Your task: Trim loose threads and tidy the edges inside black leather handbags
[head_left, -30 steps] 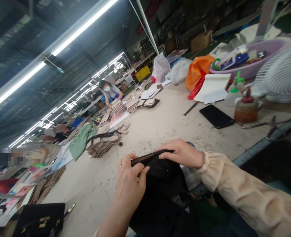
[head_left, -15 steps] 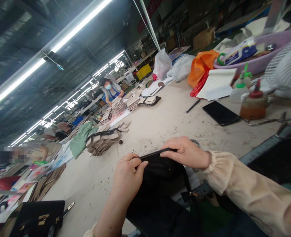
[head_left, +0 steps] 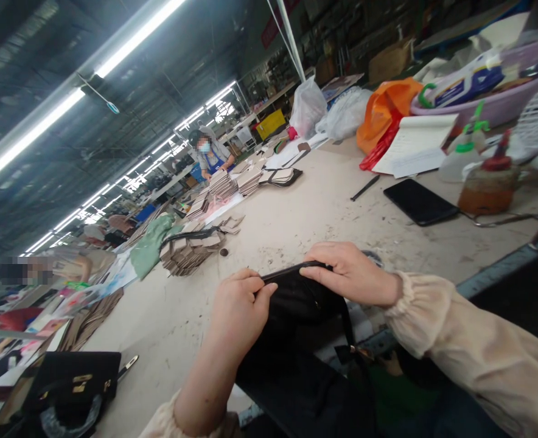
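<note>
A black bag (head_left: 296,310) hangs at the near edge of the worktable, its upper edge stretched between my two hands. My left hand (head_left: 246,304) pinches the left end of that edge between thumb and fingers. On the right end, my right hand (head_left: 342,271) is closed with the fingers over the top and the thumb on the near side. A strap with a metal fitting (head_left: 355,351) dangles below my right hand. The bag's lower part is dark, and its shape there is hard to make out.
On the worktable (head_left: 287,222) lie stacked brown pieces (head_left: 191,252), a phone (head_left: 419,202), a bottle of amber liquid (head_left: 488,185) and a notebook (head_left: 415,143). A black handbag with gold fittings (head_left: 77,377) is at lower left. Across the table a masked person (head_left: 212,159) handles stacks.
My view has shifted slightly, so the table's things sit a little differently in the picture. Both hands keep their hold on the bag's edge.
</note>
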`<control>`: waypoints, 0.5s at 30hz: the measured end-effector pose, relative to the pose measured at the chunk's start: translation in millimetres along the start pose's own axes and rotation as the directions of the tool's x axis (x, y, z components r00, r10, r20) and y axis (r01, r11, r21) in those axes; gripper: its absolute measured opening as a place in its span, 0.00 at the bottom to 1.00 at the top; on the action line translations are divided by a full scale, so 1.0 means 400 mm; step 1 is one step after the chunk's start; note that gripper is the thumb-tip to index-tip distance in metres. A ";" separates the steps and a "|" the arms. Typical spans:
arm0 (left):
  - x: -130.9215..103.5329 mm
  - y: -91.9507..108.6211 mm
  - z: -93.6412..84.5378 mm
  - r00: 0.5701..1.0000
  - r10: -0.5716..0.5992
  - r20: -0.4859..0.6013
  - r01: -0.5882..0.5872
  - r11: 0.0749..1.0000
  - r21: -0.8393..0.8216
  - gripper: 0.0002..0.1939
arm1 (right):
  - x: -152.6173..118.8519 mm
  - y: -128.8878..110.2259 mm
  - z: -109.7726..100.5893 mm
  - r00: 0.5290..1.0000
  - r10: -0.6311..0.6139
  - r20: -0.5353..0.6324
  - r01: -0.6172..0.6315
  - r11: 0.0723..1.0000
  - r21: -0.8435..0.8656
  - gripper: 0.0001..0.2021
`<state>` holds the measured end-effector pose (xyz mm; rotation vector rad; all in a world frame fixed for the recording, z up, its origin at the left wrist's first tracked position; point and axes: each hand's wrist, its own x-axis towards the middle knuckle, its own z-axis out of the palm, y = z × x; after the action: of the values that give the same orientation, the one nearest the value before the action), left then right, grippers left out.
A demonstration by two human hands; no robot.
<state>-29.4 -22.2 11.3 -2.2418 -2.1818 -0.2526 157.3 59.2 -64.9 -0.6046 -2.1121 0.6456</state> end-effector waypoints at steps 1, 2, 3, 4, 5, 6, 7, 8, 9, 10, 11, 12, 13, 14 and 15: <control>0.000 0.001 0.000 1.000 0.001 -0.002 -0.001 1.000 0.006 0.15 | 0.000 0.000 -0.001 1.000 -0.002 0.004 0.002 1.000 0.002 0.11; 0.000 0.001 -0.001 1.000 0.001 -0.002 -0.001 1.000 0.014 0.15 | 0.000 0.000 -0.001 1.000 -0.007 0.006 0.007 1.000 0.004 0.10; 0.000 0.001 -0.001 1.000 0.001 -0.001 -0.001 1.000 0.023 0.15 | -0.001 0.000 -0.003 1.000 -0.016 0.007 0.015 1.000 0.004 0.10; 0.000 0.001 -0.002 1.000 0.003 0.002 -0.003 1.000 0.031 0.15 | -0.002 0.000 -0.005 1.000 -0.023 0.009 0.023 1.000 0.003 0.10; 0.000 0.001 -0.002 1.000 0.005 0.005 -0.005 0.999 0.038 0.16 | -0.003 0.000 -0.007 1.000 -0.029 0.012 0.029 1.000 0.001 0.09; 0.000 0.000 -0.002 1.000 0.008 0.007 -0.008 0.999 0.043 0.16 | -0.003 0.000 -0.010 0.999 -0.036 0.018 0.036 0.999 0.001 0.09; -0.001 -0.001 -0.002 1.000 0.009 0.006 -0.010 0.999 0.043 0.15 | -0.004 -0.001 -0.013 0.999 -0.040 0.029 0.041 0.999 -0.001 0.09; -0.002 -0.002 -0.001 1.000 0.011 0.002 -0.011 0.999 0.039 0.15 | -0.004 -0.003 -0.015 0.998 -0.045 0.042 0.045 0.999 -0.005 0.09; -0.002 -0.003 -0.001 1.000 0.013 -0.004 -0.013 0.999 0.034 0.15 | -0.004 -0.006 -0.017 0.997 -0.051 0.053 0.051 0.999 -0.014 0.11; -0.003 -0.004 0.000 1.000 0.015 -0.009 -0.015 0.999 0.029 0.14 | -0.003 -0.011 -0.019 0.996 -0.059 0.068 0.061 0.998 -0.023 0.12; -0.003 -0.004 0.000 1.000 0.017 -0.012 -0.016 1.000 0.026 0.14 | -0.002 -0.017 -0.020 0.994 -0.071 0.084 0.074 0.997 -0.035 0.13; -0.003 -0.004 0.001 1.000 0.019 -0.013 -0.019 0.999 0.026 0.14 | -0.001 -0.023 -0.020 0.991 -0.081 0.102 0.087 0.995 -0.050 0.13; -0.003 -0.004 0.001 1.000 0.023 -0.012 -0.022 0.999 0.029 0.14 | 0.001 -0.030 -0.019 0.989 -0.088 0.118 0.096 0.993 -0.067 0.14; -0.002 -0.003 0.001 1.000 0.026 -0.009 -0.026 0.999 0.036 0.14 | 0.002 -0.036 -0.017 0.987 -0.089 0.130 0.101 0.991 -0.085 0.14; -0.002 -0.002 0.001 0.999 0.032 -0.004 -0.032 0.999 0.043 0.14 | 0.003 -0.042 -0.014 0.987 -0.085 0.137 0.100 0.989 -0.105 0.14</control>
<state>-30.1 -23.1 10.6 -2.2492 -2.1257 -0.2080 157.8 48.7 -50.8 -0.5332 -2.2980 0.5315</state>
